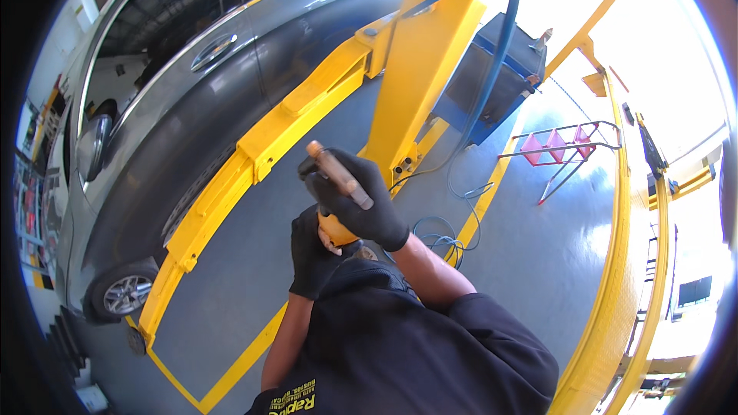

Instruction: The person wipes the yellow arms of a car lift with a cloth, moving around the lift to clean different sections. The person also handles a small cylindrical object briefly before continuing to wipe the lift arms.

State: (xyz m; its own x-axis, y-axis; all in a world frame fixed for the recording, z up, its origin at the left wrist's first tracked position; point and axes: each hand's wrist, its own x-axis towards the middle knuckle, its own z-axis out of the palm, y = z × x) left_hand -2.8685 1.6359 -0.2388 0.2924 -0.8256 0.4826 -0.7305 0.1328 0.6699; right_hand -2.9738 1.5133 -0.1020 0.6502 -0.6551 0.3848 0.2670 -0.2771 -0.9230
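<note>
Obj. (pixel 335 230), orange, btwn L/R fingers (pixel 306 230)

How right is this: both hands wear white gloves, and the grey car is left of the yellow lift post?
Glove colour is wrong: the head view shows black gloves on the left hand and right hand. The grey car is left of the yellow lift post.
</note>
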